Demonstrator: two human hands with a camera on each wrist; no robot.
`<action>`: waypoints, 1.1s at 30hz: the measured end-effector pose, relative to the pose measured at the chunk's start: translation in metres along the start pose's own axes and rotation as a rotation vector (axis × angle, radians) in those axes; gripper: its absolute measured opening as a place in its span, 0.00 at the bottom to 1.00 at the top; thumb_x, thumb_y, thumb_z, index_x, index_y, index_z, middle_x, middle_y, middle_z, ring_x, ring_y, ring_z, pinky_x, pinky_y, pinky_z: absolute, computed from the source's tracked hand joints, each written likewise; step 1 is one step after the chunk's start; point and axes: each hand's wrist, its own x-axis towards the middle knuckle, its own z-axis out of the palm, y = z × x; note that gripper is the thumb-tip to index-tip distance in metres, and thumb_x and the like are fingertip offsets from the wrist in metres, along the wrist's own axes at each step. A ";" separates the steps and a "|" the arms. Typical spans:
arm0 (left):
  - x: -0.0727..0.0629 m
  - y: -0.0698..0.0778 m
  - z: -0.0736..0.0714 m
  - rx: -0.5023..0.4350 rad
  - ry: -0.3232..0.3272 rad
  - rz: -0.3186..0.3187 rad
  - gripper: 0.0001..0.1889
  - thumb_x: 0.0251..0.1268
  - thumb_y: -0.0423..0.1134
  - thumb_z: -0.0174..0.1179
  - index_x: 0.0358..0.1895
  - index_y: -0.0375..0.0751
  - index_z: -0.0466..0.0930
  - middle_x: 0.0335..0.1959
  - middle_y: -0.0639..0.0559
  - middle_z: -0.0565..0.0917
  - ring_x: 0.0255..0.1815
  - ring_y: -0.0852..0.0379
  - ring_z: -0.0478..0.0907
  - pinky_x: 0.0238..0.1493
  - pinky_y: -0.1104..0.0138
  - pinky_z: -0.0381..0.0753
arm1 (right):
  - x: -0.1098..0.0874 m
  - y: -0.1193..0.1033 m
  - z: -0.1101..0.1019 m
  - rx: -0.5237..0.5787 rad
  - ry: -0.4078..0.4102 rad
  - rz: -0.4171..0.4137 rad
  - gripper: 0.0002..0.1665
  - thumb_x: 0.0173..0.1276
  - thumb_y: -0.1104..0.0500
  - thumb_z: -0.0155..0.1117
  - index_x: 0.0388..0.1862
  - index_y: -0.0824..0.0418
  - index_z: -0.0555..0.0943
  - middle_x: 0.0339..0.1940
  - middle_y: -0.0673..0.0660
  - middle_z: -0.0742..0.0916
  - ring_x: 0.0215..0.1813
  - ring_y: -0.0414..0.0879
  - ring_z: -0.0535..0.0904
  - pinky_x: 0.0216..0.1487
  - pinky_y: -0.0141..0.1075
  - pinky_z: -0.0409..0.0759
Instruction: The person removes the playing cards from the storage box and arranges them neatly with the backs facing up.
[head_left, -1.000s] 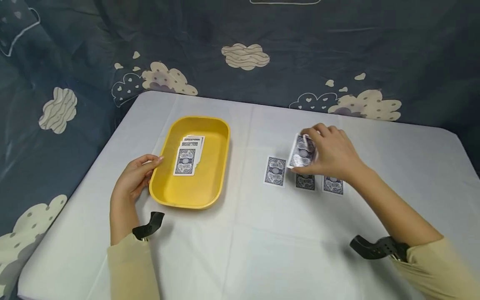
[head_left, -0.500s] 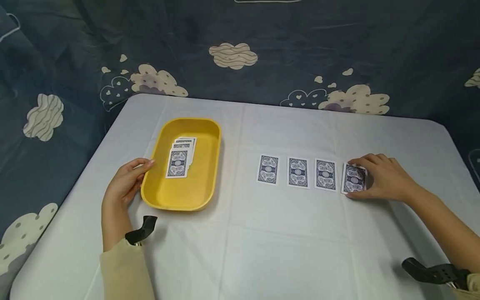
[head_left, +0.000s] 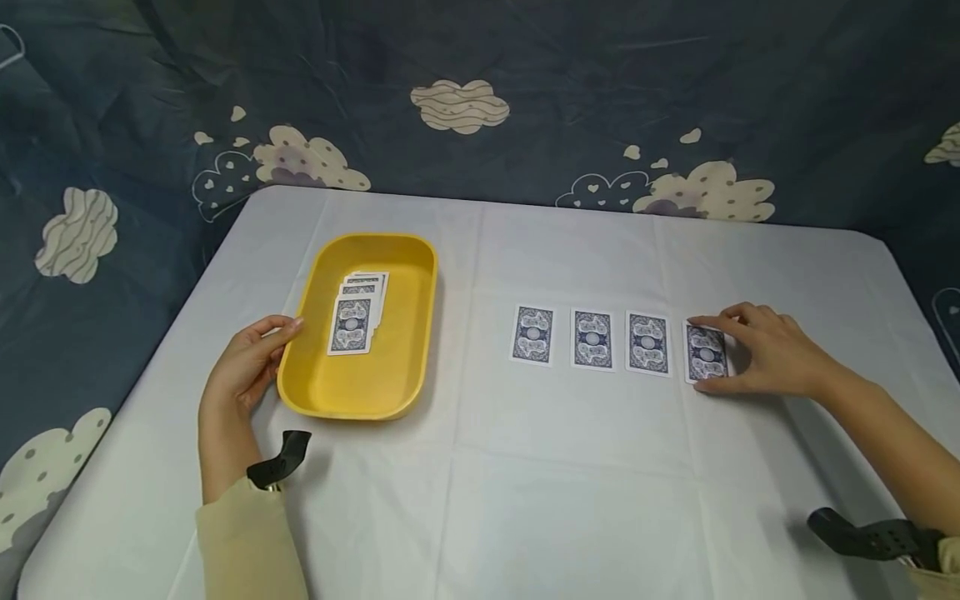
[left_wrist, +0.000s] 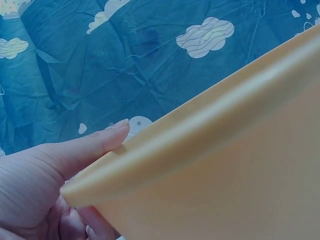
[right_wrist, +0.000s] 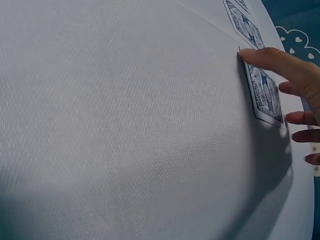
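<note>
Yellow tray (head_left: 360, 392) at left, overlapping playing cards (head_left: 351, 326) inside; left grip (head_left: 246, 365) clamped on its rim. Right grip (head_left: 772, 354) pinches rightmost card (head_left: 703, 353) on counter (head_left: 570, 475).

Near the white surface's (head_left: 465, 492) left edge, a tray (head_left: 352, 396) is showing yellow; toward the right edge, cards (head_left: 592, 340) are showing blue ornament with white borders. Behind, dark-blue cloth (head_left: 570, 83) is carrying cream clouds (head_left: 460, 107).
</note>
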 end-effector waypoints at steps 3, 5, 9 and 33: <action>-0.001 0.000 -0.001 -0.005 0.001 0.002 0.10 0.53 0.43 0.67 0.35 0.45 0.77 0.23 0.56 0.80 0.16 0.64 0.73 0.21 0.76 0.77 | 0.005 -0.006 -0.005 -0.031 0.027 0.015 0.51 0.36 0.31 0.73 0.59 0.52 0.73 0.49 0.65 0.76 0.50 0.62 0.69 0.46 0.58 0.67; -0.002 0.000 -0.002 -0.008 0.005 0.004 0.10 0.53 0.43 0.67 0.35 0.45 0.77 0.23 0.56 0.80 0.16 0.64 0.72 0.21 0.76 0.76 | 0.011 -0.012 -0.010 -0.045 0.053 0.027 0.49 0.38 0.31 0.71 0.58 0.52 0.74 0.50 0.65 0.76 0.50 0.62 0.69 0.47 0.60 0.67; -0.003 0.001 -0.003 -0.015 0.009 0.007 0.10 0.53 0.43 0.67 0.34 0.45 0.77 0.21 0.56 0.79 0.15 0.64 0.71 0.19 0.76 0.75 | 0.026 -0.032 -0.021 -0.085 0.086 0.022 0.45 0.41 0.30 0.68 0.56 0.52 0.75 0.52 0.65 0.75 0.51 0.64 0.69 0.47 0.61 0.67; 0.004 -0.003 -0.004 0.085 -0.014 0.031 0.17 0.57 0.45 0.64 0.43 0.41 0.71 0.16 0.58 0.68 0.12 0.65 0.64 0.14 0.77 0.68 | 0.148 -0.229 -0.028 0.027 0.209 -0.332 0.42 0.45 0.23 0.57 0.53 0.47 0.75 0.49 0.53 0.76 0.46 0.50 0.71 0.40 0.45 0.73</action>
